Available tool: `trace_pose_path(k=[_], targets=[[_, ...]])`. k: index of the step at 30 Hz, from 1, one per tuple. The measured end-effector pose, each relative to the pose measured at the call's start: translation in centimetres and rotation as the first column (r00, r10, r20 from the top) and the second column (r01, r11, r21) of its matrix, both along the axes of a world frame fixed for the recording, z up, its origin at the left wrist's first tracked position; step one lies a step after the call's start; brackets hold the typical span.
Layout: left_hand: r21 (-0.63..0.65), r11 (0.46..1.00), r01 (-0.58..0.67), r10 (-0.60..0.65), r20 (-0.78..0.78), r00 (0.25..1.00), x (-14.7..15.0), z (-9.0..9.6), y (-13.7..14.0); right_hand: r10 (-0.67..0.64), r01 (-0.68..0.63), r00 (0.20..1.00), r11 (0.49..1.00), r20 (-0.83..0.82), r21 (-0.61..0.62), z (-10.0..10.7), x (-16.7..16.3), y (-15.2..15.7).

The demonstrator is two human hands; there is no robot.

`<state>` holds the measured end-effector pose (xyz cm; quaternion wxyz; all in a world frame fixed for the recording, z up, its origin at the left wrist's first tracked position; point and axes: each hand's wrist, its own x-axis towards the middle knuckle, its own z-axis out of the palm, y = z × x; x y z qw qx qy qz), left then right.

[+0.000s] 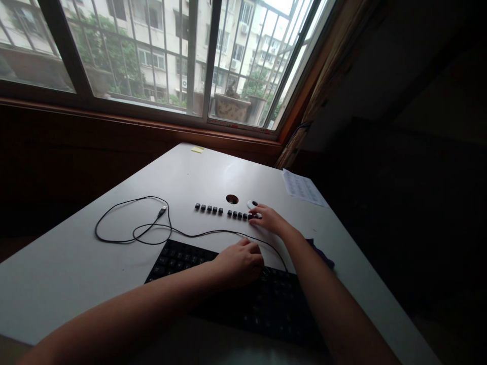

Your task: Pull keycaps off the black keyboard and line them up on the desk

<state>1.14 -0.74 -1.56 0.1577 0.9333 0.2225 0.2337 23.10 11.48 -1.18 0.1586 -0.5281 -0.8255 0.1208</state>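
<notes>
A black keyboard [178, 258] lies along the near side of the white table, partly covered by my arms. My left hand [241, 261] is closed above its middle; a thin shiny bit shows by the knuckles, too dark to identify. Beyond the keyboard, black keycaps [215, 210] stand in a row with a gap partway along. At the row's right end is my right hand [266, 219], its thumb and fingertips around a keycap [250, 217]. Just behind those fingers sits a small white round object [251, 204] with a dark spot.
The keyboard's black cable [205, 233] loops left to a USB plug [162, 211]. Farther back are a round hole [232, 199] in the white table [152, 177], a yellow note [197, 150] and printed paper [302, 187]. Dark cloth [321, 254] lies beside my right forearm.
</notes>
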Motion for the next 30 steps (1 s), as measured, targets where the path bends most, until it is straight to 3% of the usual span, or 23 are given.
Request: trace_pose_path(k=[30], targets=[[-0.005, 1.000, 0.008, -0.008, -0.005, 1.000, -0.1, 0.4, 0.0, -0.056, 0.055, 0.998, 0.998, -0.039, -0.013, 0.0, 1.7, -0.7]])
